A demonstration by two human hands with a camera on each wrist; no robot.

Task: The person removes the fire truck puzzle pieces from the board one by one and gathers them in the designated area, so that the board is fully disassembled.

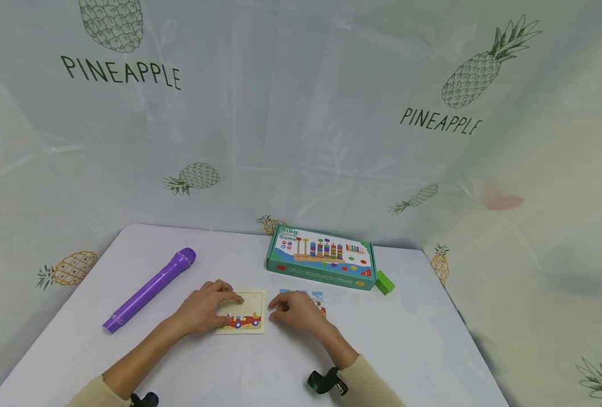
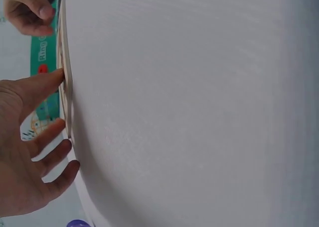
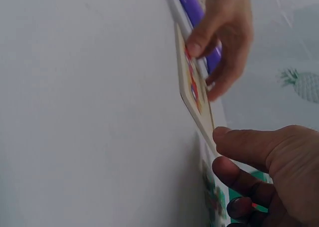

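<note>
A thin wooden picture board (image 1: 252, 305) lies on the table, a red car with blue wheels printed along its lower part. My left hand (image 1: 204, 308) rests at its left side, thumb and fingers touching it and fairly straight. Seen from the left wrist, the thumb (image 2: 52, 82) touches the board's face. Beside the right edge is my right hand (image 1: 298, 312), fingers loosely bent, with nothing visible in it. In the right wrist view its thumb is at the board's corner; whether it touches I cannot tell. Partly hidden behind this hand lies a blue picture piece (image 1: 318, 296).
A green Ring Challenge Game box (image 1: 321, 257) stands at the back, with a green block (image 1: 384, 282) at its right corner. Diagonally on the left lies a purple tube (image 1: 150, 291). A pineapple-print curtain (image 1: 301, 124) hangs behind the white table (image 1: 407, 339).
</note>
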